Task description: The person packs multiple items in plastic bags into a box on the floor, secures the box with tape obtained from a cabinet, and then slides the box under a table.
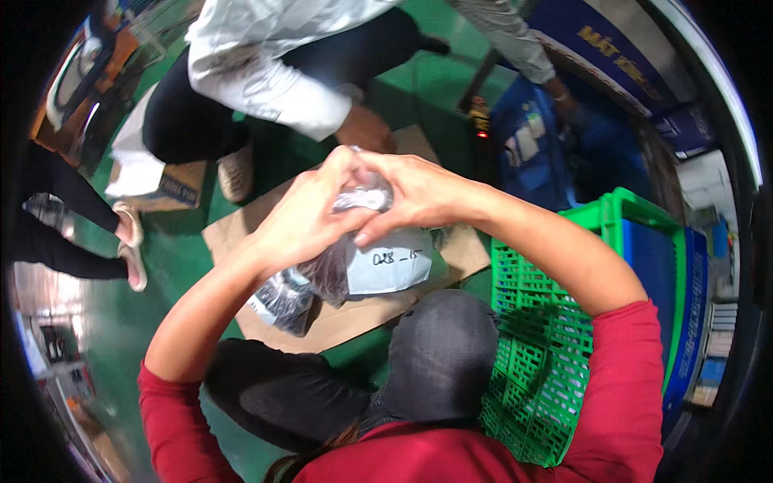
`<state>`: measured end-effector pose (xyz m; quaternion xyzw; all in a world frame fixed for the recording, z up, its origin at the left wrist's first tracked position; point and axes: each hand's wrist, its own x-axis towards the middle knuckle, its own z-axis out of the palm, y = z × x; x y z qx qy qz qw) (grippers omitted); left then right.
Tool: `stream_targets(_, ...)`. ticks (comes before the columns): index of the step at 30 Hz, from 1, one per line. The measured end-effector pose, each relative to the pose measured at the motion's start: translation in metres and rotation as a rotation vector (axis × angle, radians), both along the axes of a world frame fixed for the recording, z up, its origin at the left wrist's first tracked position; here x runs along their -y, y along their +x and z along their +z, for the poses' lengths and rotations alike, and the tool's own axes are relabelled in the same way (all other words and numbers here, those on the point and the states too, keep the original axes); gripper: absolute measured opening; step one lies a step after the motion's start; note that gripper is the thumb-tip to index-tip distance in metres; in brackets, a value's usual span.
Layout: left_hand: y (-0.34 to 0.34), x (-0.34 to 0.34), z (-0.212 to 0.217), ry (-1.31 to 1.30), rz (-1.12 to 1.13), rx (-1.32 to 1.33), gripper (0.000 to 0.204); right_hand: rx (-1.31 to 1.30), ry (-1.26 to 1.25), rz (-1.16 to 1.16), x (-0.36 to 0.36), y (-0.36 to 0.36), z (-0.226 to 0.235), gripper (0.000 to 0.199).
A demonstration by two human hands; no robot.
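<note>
A clear plastic bag of dark contents, with a white handwritten label on its front, stands in front of me on a flattened cardboard sheet. My left hand and my right hand meet at its gathered top, fingers closed around the twisted plastic neck. The fingertips partly hide one another. Just left of the labelled bag lies a smaller clear bag with dark contents, touched by neither hand.
A green plastic crate stands close on my right, beside blue bins. Opposite, a co-worker in a white shirt crouches, one hand just beyond mine. A carton and another person's legs are at the left.
</note>
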<state>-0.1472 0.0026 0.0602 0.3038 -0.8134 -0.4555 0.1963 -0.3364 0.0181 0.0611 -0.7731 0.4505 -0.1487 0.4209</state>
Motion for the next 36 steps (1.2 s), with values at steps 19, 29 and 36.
stream_targets(19,-0.006,0.009,0.026,0.27,0.377,-0.194,0.024,-0.386,0.046,-0.297,0.015,-0.283,0.156,0.037)
stream_targets(29,0.175,-0.044,-0.055,0.337,1.037,0.216,0.02,-1.201,0.197,-0.413,0.024,-0.496,0.009,0.055)
stream_targets(36,0.194,-0.08,-0.069,0.411,1.139,0.343,0.024,-0.835,0.466,-0.499,0.03,-0.542,0.0,0.03)
